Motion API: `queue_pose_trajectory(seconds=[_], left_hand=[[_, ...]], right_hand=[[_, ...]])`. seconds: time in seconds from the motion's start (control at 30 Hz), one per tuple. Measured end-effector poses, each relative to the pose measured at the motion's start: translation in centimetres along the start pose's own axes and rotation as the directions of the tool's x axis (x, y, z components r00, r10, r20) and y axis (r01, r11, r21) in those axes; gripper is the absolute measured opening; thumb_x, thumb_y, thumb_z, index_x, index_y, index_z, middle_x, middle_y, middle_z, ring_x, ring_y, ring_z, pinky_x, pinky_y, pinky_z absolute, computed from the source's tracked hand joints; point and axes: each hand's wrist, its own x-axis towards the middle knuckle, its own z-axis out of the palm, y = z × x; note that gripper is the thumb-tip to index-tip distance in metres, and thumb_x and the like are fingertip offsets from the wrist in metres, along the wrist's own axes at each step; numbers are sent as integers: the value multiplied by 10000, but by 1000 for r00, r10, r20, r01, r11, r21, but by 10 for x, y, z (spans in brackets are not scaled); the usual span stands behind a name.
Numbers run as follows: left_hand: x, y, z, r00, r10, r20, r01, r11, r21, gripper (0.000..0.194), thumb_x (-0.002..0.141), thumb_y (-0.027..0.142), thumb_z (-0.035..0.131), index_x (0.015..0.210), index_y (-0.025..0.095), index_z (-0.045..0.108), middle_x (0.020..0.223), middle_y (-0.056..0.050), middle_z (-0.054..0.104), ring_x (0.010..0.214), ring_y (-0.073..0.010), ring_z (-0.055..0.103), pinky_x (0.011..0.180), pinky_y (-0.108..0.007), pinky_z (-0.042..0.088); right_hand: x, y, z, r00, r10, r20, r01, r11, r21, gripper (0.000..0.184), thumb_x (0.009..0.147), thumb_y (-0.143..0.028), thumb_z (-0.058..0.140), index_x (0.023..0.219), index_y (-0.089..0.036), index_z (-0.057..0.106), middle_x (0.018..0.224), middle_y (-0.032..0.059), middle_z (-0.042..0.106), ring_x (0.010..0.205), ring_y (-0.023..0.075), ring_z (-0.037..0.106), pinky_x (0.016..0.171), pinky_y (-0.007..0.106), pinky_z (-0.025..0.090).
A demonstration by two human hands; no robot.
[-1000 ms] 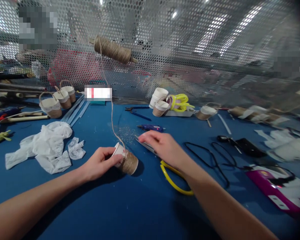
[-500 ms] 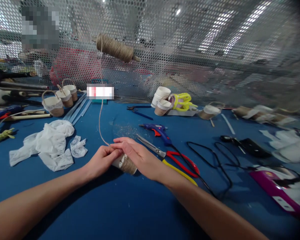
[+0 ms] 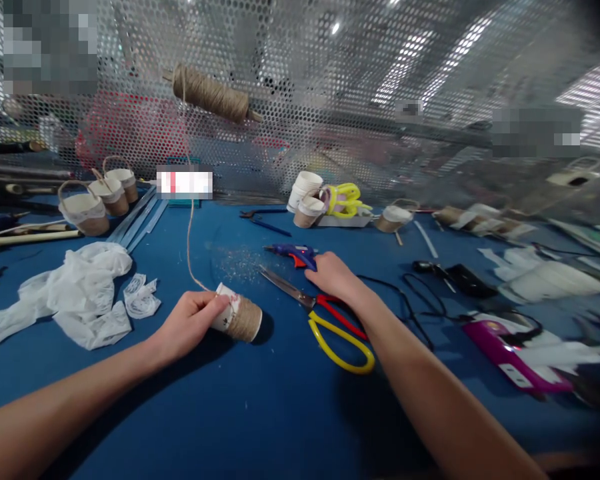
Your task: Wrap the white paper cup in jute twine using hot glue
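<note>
My left hand (image 3: 195, 320) is closed around a paper cup (image 3: 225, 309) lying tilted on its side. Brown twine (image 3: 245, 320) is wound round the cup's lower part, and a strand of it runs up from the cup to the twine spool (image 3: 211, 93) on the mesh. To the right, my right hand (image 3: 333, 277) is wrapped round the handle of a blue glue gun (image 3: 293, 252), which lies on the table; the fingertips are partly hidden. Scissors (image 3: 300, 298) with red and yellow handles lie below that hand, blades spread a little.
White lace (image 3: 85, 287) is heaped at left. Finished-looking small baskets (image 3: 87, 213) stand behind it. Pliers (image 3: 267, 220), stacked paper cups (image 3: 305, 187) and another basket (image 3: 394, 217) line the back. At right are a black cord (image 3: 420, 293) and a purple power strip (image 3: 515, 357).
My right hand has left the cup and moved right to the glue gun's handle. My left hand still holds the cup. The whole view has shifted slightly.
</note>
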Motion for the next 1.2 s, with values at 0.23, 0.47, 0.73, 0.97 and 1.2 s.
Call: queue_pose_trajectory(seconds=[0.23,0.47,0.73,0.97,1.2], left_hand=[[-1,2,-6,994,103,-20,-99,981,168,379,796,386,386,611,115,577,592,-12,512,565,-113,408,550,-228,342],[0,10,-8,991,118,-67,-106,981,164,361,785,382,380,547,137,497,535,21,417,523,-97,343,510,-215,302],[2,10,-10,995,59,-75,-53,995,82,380,763,425,408,523,136,462,511,28,366,500,-86,294,471,-216,255],[8,12,-9,997,26,-67,-21,997,80,387,771,410,407,620,95,576,578,-23,497,533,-102,371,509,-229,299],[7,12,-8,997,30,-72,-23,995,101,403,782,402,405,645,89,620,567,-19,525,520,-100,376,497,-222,294]], right_hand=[[-16,-16,-11,991,71,-113,-56,989,137,280,673,-204,540,941,-128,509,871,144,609,768,263,601,708,452,461],[-77,-51,-54,946,-58,318,-172,742,648,248,718,-410,564,766,-169,533,695,40,630,529,154,614,528,289,509],[-105,-72,-41,937,-159,312,-63,799,598,187,753,-335,504,742,-177,603,420,-40,498,369,99,483,362,213,424],[-111,-56,-29,919,-362,155,293,893,341,158,745,-286,504,712,-263,657,424,-17,522,358,124,455,355,249,369],[-108,-44,-22,694,-718,58,718,684,-127,450,709,-35,348,900,-294,663,474,11,577,384,118,452,431,241,366]])
